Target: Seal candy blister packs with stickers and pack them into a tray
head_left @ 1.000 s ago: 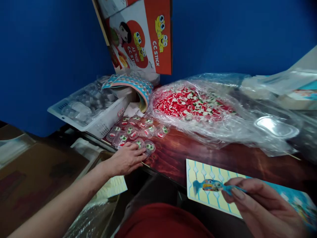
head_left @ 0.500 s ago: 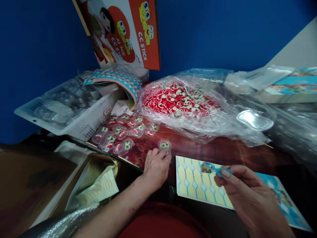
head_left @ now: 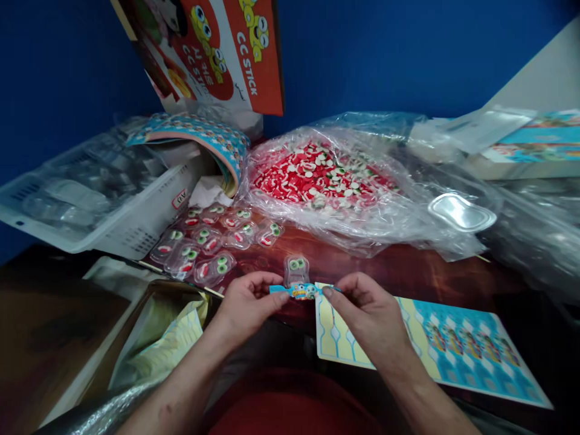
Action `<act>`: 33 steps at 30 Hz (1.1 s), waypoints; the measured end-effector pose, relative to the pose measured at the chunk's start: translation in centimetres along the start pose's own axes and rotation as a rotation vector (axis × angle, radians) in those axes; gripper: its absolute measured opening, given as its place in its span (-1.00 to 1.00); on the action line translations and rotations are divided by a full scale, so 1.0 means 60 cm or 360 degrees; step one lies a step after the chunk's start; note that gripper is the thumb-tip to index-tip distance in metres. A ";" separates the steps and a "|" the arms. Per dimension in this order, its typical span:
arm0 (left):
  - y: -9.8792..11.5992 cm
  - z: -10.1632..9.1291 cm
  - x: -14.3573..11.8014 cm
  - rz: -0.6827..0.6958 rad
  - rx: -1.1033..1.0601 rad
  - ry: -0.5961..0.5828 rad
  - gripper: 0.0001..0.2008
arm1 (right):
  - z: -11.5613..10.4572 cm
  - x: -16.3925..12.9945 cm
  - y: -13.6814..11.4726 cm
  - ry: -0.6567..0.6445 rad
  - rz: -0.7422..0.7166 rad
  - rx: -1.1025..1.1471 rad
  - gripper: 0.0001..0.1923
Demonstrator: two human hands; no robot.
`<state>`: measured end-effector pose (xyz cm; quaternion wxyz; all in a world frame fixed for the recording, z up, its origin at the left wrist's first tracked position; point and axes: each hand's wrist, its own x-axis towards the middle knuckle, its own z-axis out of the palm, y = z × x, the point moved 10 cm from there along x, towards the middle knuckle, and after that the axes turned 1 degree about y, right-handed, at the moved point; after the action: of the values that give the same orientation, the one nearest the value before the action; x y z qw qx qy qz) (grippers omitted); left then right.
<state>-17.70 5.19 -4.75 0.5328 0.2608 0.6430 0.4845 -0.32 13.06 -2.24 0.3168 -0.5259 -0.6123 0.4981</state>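
Note:
Between my two hands a narrow blue sticker (head_left: 304,292) with a cartoon print is stretched level. My left hand (head_left: 249,302) pinches its left end, and my right hand (head_left: 367,305) pinches the right end. Just behind the sticker stands a small clear plastic pack (head_left: 296,269) with two green-and-white eye candies; its lower part is hidden by the sticker. Under my right hand and forearm lies a sticker sheet (head_left: 484,344), with several blue printed stickers on its right part and bare yellow backing on its left.
Several filled clear packs (head_left: 215,269) lie left on the dark red table (head_left: 348,266). Behind them are a white basket (head_left: 136,223) of empty clear shells and a large plastic bag (head_left: 317,175) of red and white candies. An open carton (head_left: 158,332) holds used backing sheets.
My left hand has let go of the small pack and taken the sticker's left end. My right hand has brought the sticker left, off the sheet, to the front of the pack.

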 end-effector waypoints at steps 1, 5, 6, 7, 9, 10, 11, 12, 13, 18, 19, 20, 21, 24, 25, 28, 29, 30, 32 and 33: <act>0.002 -0.008 0.012 0.0056 0.0137 0.0087 -0.73 | 0.004 0.008 0.002 0.0008 0.0003 -0.0027 -0.77; 0.028 -0.017 0.053 0.0424 0.0778 0.0263 -0.85 | 0.016 0.048 0.019 0.0068 0.0002 -0.0159 -0.77; 0.034 -0.015 0.059 0.0493 0.0886 0.0280 -0.86 | 0.018 0.057 0.025 0.0084 0.0008 -0.0196 -0.77; 0.038 -0.013 0.063 0.0535 0.0970 0.0290 -0.86 | 0.021 0.063 0.030 0.0093 0.0013 -0.0230 -0.78; 0.043 -0.009 0.067 0.0564 0.1099 0.0302 -0.87 | 0.026 0.071 0.037 0.0095 0.0009 -0.0282 -0.79; 0.046 -0.007 0.068 0.0568 0.1153 0.0303 -0.87 | 0.027 0.072 0.038 0.0088 -0.0002 -0.0298 -0.79; 0.048 -0.004 0.068 0.0574 0.1206 0.0300 -0.86 | 0.028 0.073 0.038 0.0081 -0.0015 -0.0310 -0.79; 0.051 -0.002 0.068 0.0581 0.1258 0.0298 -0.86 | 0.029 0.073 0.036 0.0075 -0.0028 -0.0324 -0.80; 0.053 0.000 0.068 0.0590 0.1306 0.0297 -0.87 | 0.029 0.073 0.035 0.0069 -0.0041 -0.0343 -0.80; 0.046 0.010 0.075 0.0608 0.1590 0.0262 -0.85 | 0.043 0.082 0.031 0.0010 -0.0165 -0.0534 -0.81; 0.042 0.013 0.077 0.0599 0.1646 0.0248 -0.85 | 0.047 0.084 0.031 -0.0008 -0.0201 -0.0580 -0.81; 0.037 0.014 0.078 0.0587 0.1690 0.0239 -0.86 | 0.050 0.086 0.031 -0.0023 -0.0231 -0.0619 -0.82; 0.035 0.015 0.079 0.0578 0.1715 0.0233 -0.86 | 0.053 0.087 0.031 -0.0036 -0.0248 -0.0646 -0.83; 0.041 0.020 0.072 0.0629 0.1657 0.0229 -0.88 | 0.043 0.084 0.030 -0.0026 -0.0229 -0.0623 -0.81; 0.047 0.023 0.068 0.0672 0.1611 0.0225 -0.89 | 0.037 0.081 0.027 -0.0016 -0.0222 -0.0589 -0.80; 0.064 0.034 0.053 0.0806 0.1486 0.0194 -0.89 | 0.019 0.072 0.019 0.0010 -0.0233 -0.0522 -0.78; 0.066 0.039 0.050 0.0830 0.1473 0.0174 -0.88 | 0.016 0.071 0.018 0.0015 -0.0234 -0.0526 -0.77; 0.066 0.044 0.048 0.0843 0.1477 0.0153 -0.87 | 0.014 0.070 0.020 0.0016 -0.0232 -0.0541 -0.77; 0.062 0.049 0.049 0.0846 0.1529 0.0151 -0.85 | 0.016 0.072 0.025 0.0009 -0.0228 -0.0590 -0.77; 0.060 0.049 0.050 0.0842 0.1567 0.0167 -0.84 | 0.020 0.074 0.029 -0.0001 -0.0229 -0.0619 -0.78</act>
<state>-16.47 10.15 -2.71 0.1758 0.6067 0.7316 0.2565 -1.91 16.93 -4.84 0.2437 -0.5320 -0.7331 0.3467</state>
